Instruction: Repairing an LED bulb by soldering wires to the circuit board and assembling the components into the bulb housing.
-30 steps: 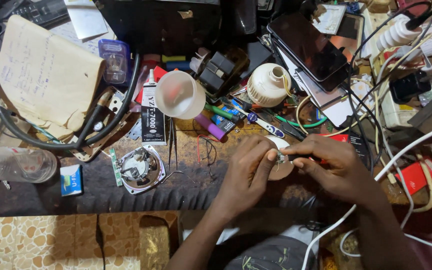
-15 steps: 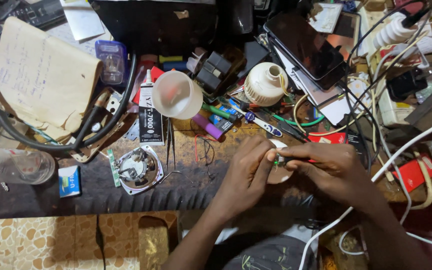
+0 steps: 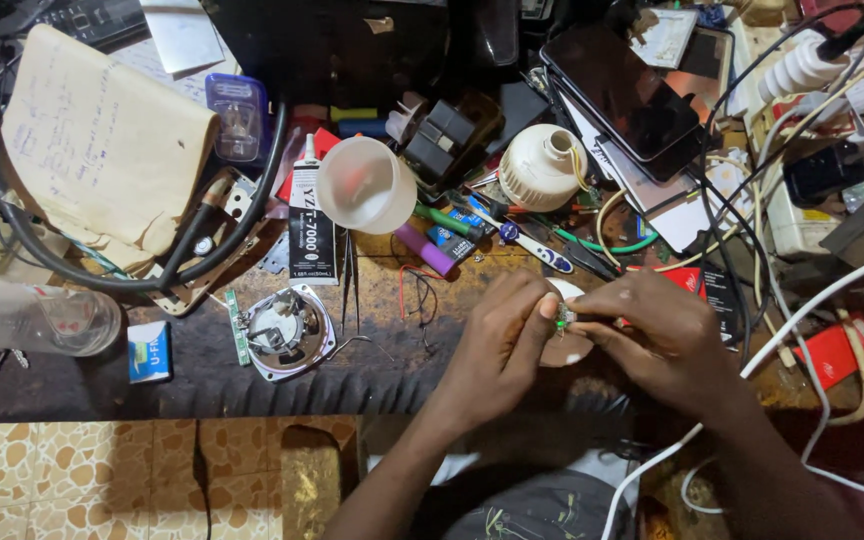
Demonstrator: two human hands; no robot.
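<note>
Both my hands meet over the front right of a cluttered wooden bench [image 3: 392, 360]. My left hand [image 3: 500, 345] and my right hand [image 3: 652, 335] pinch a small electronic part [image 3: 564, 316] with green bits between their fingertips. A white round disc [image 3: 564, 348] lies under the fingers, mostly hidden. To the left on the bench lie thin tweezers [image 3: 350, 285] and a round metal lamp base [image 3: 285, 330] with a small circuit board.
Behind the hands lie a white bulb housing [image 3: 537, 168], a translucent bulb dome [image 3: 365, 185], a black glue tube [image 3: 310, 225], screwdrivers [image 3: 527, 240], a dark phone [image 3: 624, 95], a black cable [image 3: 102, 272] over a paper pad [image 3: 92, 150], a plastic bottle [image 3: 27, 318], white cables [image 3: 812, 300].
My hands stay over the white disc; the fingers have shifted slightly on the small part. The view has barely moved.
</note>
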